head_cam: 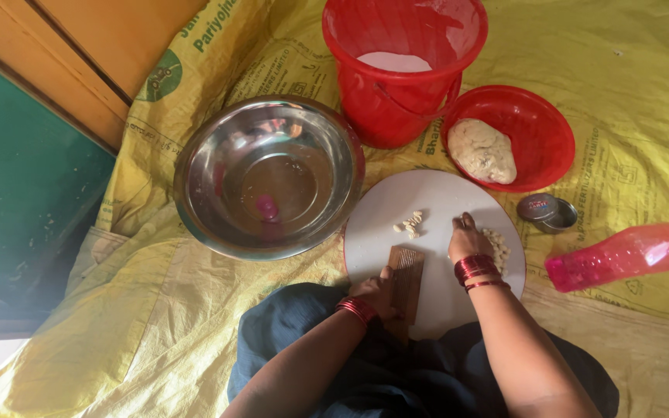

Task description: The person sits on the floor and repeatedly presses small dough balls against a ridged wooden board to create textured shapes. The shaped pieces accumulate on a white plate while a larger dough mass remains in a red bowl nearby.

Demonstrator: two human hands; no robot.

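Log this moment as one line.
left hand: holds wooden comb | right hand: on white board, by dough bits

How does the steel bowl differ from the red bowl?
The steel bowl is shiny metal; the red bowl is red and looks like plastic. The steel bowl looks wider than the red bowl. The steel bowl holds only a little clear liquid, while the red bowl holds a lump of pale dough. The steel bowl sits left of the white round board; the red bowl sits at its upper right. Both are round, upright and rest on the yellow sheet.
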